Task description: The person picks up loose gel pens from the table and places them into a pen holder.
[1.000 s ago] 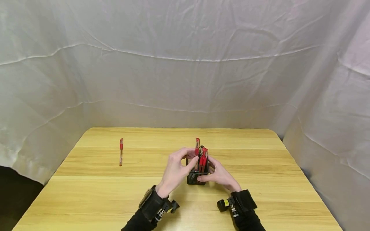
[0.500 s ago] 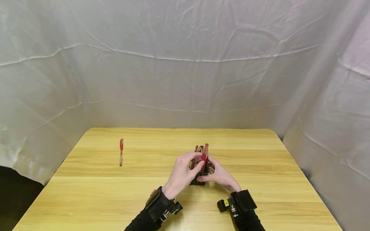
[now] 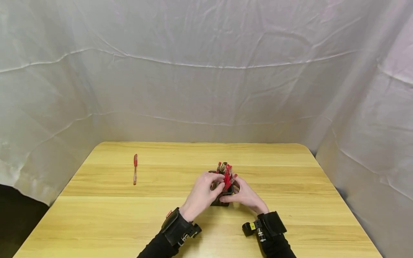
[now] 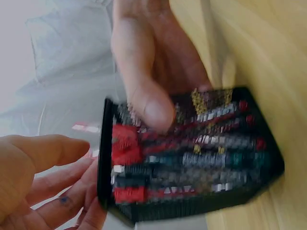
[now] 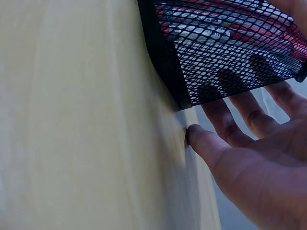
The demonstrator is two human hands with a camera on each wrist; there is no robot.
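A black mesh pen holder (image 3: 217,202) stands near the middle of the table, holding several red-capped pens (image 3: 227,172). My right hand (image 3: 246,196) grips its right side, thumb in front and fingertips behind the mesh (image 5: 225,72). My left hand (image 3: 204,190) is at the rim, thumb and fingertips beside the red caps; in the left wrist view the left hand (image 4: 45,177) has relaxed fingers with a gap, and nothing is plainly pinched. One pen leans out toward the right hand. Blur softens the pens (image 4: 201,158) there. A lone red pen (image 3: 135,169) lies at the left.
The wooden table (image 3: 309,200) has rounded far corners. Pale cloth (image 3: 206,89) hangs behind it and along both sides. Wrist-worn cameras and black sleeves show on both arms.
My left hand moved rightward with a red-capped pen to the holder's right side, then lowered it among the others and drew slightly back. My right hand stayed on the holder.
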